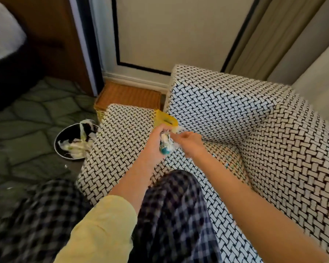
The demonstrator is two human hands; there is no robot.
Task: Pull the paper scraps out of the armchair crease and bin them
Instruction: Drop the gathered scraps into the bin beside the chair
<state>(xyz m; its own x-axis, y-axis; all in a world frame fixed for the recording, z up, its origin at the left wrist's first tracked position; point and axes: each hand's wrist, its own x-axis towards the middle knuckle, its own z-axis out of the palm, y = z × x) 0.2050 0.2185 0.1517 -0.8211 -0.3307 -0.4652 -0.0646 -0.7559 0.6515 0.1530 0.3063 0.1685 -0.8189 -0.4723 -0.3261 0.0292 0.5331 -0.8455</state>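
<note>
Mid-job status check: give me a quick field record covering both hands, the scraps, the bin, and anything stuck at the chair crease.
left hand: grips a wad of paper scraps above the seat
right hand: fingertips at the wad; too blurred to tell whether it grips
crease: yellow object sticks up between armrest and backrest of the armchair
bin: on the floor beside the armrest, holds loose scraps
floor: small white bit near the bin

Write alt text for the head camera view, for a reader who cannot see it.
A person's left hand grips a wad of paper scraps over a woven-pattern armchair, while the right hand reaches to it. A yellow object sits between armrest and backrest beyond; a round bin holding scraps stands on the floor at left.
</note>
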